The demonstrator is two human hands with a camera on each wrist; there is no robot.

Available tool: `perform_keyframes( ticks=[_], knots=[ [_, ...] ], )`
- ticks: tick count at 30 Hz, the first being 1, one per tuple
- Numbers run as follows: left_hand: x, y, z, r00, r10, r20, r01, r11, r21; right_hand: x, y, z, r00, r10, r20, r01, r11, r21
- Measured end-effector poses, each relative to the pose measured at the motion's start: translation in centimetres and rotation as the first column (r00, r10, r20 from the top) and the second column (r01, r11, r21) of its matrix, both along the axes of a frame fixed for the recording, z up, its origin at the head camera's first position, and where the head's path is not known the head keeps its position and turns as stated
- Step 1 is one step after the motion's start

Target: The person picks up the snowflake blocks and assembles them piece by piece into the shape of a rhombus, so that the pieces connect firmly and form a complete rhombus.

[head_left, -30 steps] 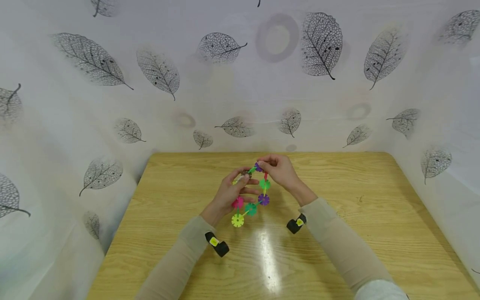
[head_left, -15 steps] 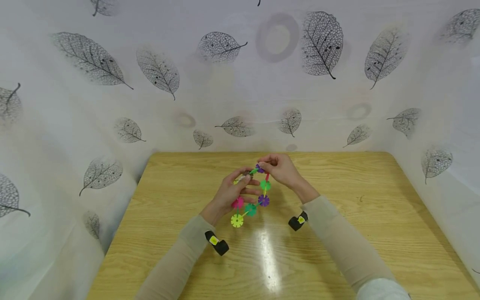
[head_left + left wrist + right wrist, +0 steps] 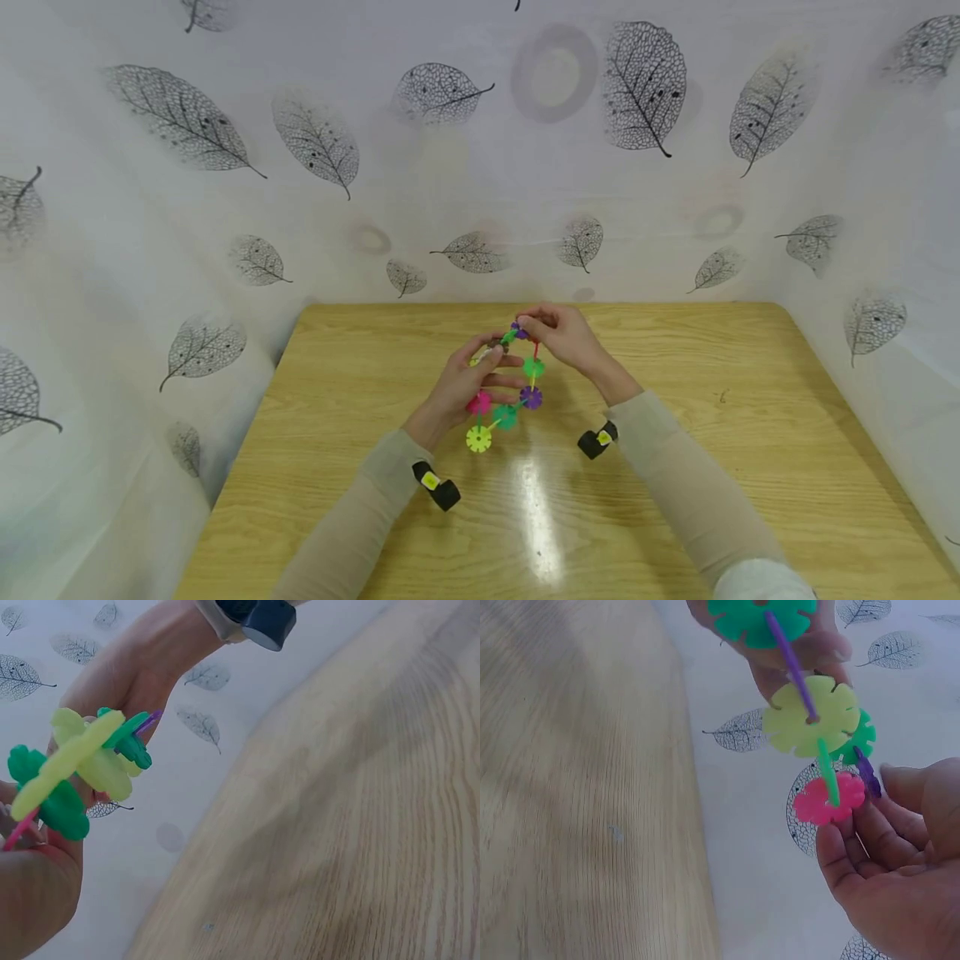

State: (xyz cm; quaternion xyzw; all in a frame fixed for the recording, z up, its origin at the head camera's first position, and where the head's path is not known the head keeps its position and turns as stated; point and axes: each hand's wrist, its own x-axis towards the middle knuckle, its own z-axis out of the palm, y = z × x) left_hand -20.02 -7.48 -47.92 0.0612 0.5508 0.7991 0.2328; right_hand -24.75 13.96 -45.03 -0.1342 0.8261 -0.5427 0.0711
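Observation:
A chain of notched plastic snowflake discs hangs in a near loop between both hands over the table. My left hand (image 3: 461, 379) pinches it near a brown disc (image 3: 497, 344) with thumb and forefinger, the other fingers spread behind. At the top, my right hand (image 3: 566, 337) pinches a purple disc (image 3: 519, 331) joined to a green one. Below my right hand run a red disc (image 3: 536, 348), a green disc (image 3: 534, 367) and another purple disc (image 3: 531, 397). A teal disc (image 3: 506, 417), a yellow disc (image 3: 478, 439) and a pink disc (image 3: 479, 403) form the lower end.
The wooden table (image 3: 360, 367) spreads under both arms, with a bright reflection near its middle. A pale curtain (image 3: 480, 183) printed with leaves encloses the back and sides. Each wrist wears a black camera, the left camera (image 3: 437, 486) and the right camera (image 3: 597, 440).
Both hands keep their hold on the chain. Its lower discs have shifted slightly right, and the red disc below the right hand now shows narrower.

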Motion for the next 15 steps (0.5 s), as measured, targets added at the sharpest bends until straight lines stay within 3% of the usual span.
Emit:
perform_keyframes(
  ticks=[7, 15],
  knots=[
    [-0.1, 0.2, 0.2, 0.999, 0.051, 0.007, -0.051, 0.999, 0.006, 0.5, 0.6, -0.7, 0.997, -0.074, 0.025, 0.076, 0.995, -0.069],
    [-0.1, 0.2, 0.2, 0.998, 0.065, -0.003, -0.065, 0.998, 0.022, 1.5, 0.8, -1.6, 0.99, 0.011, 0.143, -0.003, 0.998, -0.058]
  ],
)
